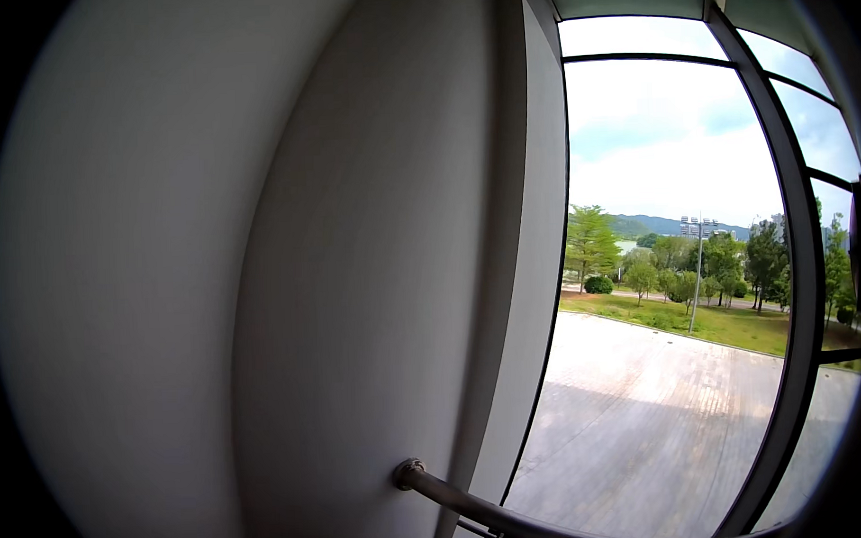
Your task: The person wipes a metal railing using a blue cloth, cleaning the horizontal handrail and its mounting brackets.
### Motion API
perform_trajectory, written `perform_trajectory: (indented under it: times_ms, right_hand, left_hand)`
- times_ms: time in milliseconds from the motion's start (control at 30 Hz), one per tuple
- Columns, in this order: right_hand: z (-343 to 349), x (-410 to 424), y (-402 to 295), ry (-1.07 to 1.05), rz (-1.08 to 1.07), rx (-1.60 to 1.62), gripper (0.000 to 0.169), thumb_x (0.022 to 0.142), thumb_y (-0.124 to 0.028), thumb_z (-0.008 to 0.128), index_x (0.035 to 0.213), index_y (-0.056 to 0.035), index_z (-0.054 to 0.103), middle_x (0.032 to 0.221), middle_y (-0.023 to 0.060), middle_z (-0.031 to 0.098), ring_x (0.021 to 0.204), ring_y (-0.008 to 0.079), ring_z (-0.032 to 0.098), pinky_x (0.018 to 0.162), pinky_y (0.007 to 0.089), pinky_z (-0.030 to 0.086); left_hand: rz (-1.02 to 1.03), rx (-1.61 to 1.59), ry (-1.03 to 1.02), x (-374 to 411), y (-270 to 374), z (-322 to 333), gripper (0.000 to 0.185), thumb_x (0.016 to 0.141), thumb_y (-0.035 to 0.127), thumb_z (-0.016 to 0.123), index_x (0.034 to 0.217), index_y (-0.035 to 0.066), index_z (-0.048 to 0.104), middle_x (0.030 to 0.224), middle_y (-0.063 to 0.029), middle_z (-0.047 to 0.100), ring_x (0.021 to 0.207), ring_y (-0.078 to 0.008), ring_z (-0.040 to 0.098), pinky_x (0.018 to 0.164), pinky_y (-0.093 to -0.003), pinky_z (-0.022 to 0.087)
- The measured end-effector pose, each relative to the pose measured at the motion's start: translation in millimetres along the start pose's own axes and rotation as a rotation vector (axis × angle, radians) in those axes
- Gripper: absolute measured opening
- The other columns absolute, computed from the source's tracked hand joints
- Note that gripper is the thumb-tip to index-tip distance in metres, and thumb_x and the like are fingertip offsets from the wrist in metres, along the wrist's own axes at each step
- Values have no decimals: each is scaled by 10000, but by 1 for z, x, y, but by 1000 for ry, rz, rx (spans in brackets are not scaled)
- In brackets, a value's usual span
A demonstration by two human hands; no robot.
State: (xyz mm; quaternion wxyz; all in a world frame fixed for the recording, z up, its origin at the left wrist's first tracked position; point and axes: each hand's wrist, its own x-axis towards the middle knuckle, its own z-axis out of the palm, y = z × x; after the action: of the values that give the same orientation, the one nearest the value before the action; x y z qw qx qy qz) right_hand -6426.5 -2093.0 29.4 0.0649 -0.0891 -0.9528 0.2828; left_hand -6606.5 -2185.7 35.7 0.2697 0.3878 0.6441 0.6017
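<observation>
Neither my left hand nor my right hand shows in the head view. Before me a plain grey wall (pixel 374 271) fills the left and middle. From its lower part a round metal handrail (pixel 481 508) runs towards the lower right, fixed to the wall by a round flange (pixel 409 474). Beyond the rail stands a tall glass window (pixel 668 154) with dark frame bars.
A thick dark window mullion (pixel 800 256) curves down the right side. Thinner rails (pixel 475 531) lie below the handrail. Outside, well below, are a paved yard (pixel 641 397), a grass strip (pixel 738 333), trees (pixel 592 242) and a floodlight pole (pixel 697 281).
</observation>
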Motion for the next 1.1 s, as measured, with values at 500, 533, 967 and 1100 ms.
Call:
perform_trajectory:
  times_ms: [500, 533, 967, 1100]
  right_hand:
    - [112, -2, 111, -208, -6, 815, 653, 981, -231, 628, 1578, -155, 373, 1499, 231, 449, 1279, 461, 544, 1003, 522, 494]
    - [108, -2, 100, -264, 25, 1017, 677, 980, -243, 637, 1590, -163, 352, 1521, 230, 432, 1302, 457, 534, 1011, 522, 493]
    - [-63, -105, -2, -188, 289, 316, 413, 973, -202, 684, 1377, -157, 613, 1123, 90, 677, 984, 271, 717, 849, 381, 581]
    - [-54, -129, 7, -145, 399, 311, 380, 946, -166, 698, 1322, -125, 654, 1115, 81, 695, 999, 251, 715, 867, 365, 565]
  left_hand:
    - [617, 739, 213, 14, 63, 36, 225, 855, 365, 717, 914, 153, 671, 848, -44, 664, 808, -223, 662, 710, -336, 524]
    - [611, 764, 208, 10, 57, 37, 223, 850, 366, 719, 904, 156, 670, 841, -44, 662, 805, -225, 662, 708, -336, 523]
    - [-263, -1479, -57, 10, -146, 42, 626, 1049, 631, 345, 1459, 176, 473, 1469, -63, 543, 1330, -284, 536, 1154, -501, 412]
    - [-290, -1464, 81, 4, -180, 44, 505, 1072, 546, 344, 1302, 146, 547, 1313, -69, 606, 1184, -267, 586, 1073, -452, 457]
